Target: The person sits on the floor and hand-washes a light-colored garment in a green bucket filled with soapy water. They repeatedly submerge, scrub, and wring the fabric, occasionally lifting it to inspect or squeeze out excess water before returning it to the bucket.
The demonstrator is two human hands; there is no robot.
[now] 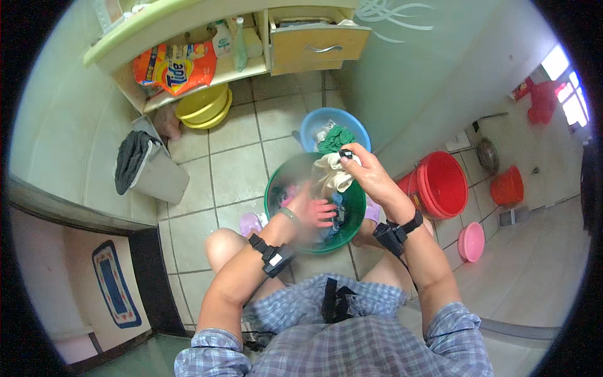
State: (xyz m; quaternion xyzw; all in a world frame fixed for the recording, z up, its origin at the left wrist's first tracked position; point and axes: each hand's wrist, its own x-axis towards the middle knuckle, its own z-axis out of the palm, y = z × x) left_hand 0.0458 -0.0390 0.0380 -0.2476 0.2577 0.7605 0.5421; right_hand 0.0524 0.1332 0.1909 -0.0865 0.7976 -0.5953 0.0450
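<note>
A green plastic basin (351,235) stands on the tiled floor between my feet, with blue and pink cloth inside it. My right hand (367,170) grips a bunched cream cloth (338,173) above the basin's far right part. Over the middle of the basin is my left hand (314,210), its fingers apart and no cloth between them; a blurred patch covers part of this area. Just beyond the green basin sits a blue basin (309,126), which holds a green cloth (337,139) and whitish cloth.
Red buckets (440,184) and a pink basin (471,241) stand at the right. Yellow basins (202,106) lie below a shelf unit holding a Tide bag (176,68). At the left is a grey bin (161,173) with a dark cloth over its rim.
</note>
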